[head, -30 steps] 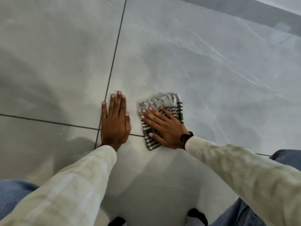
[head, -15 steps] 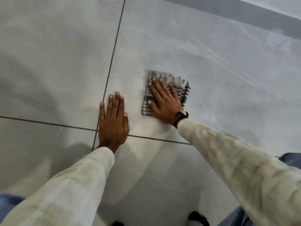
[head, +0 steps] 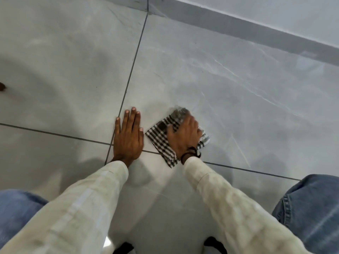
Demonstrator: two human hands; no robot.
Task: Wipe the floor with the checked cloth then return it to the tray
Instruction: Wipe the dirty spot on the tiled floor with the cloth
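Observation:
A black-and-white checked cloth [head: 160, 140] lies folded flat on the grey tiled floor [head: 229, 92], across a grout line. My right hand [head: 183, 136] presses down on top of it, fingers spread and blurred by motion, covering its middle and far part. My left hand [head: 128, 137] rests flat on the floor just left of the cloth, palm down, fingers together, holding nothing. The tray is not in view.
A grey skirting board [head: 256, 32] and pale wall run along the top right. My knees in blue jeans sit at the lower left [head: 16, 206] and lower right [head: 311, 208]. A small dark object [head: 2, 87] shows at the left edge.
My right hand slid the cloth away from me and then pulled it back toward me, near the grout line. My left hand stayed planted on the floor.

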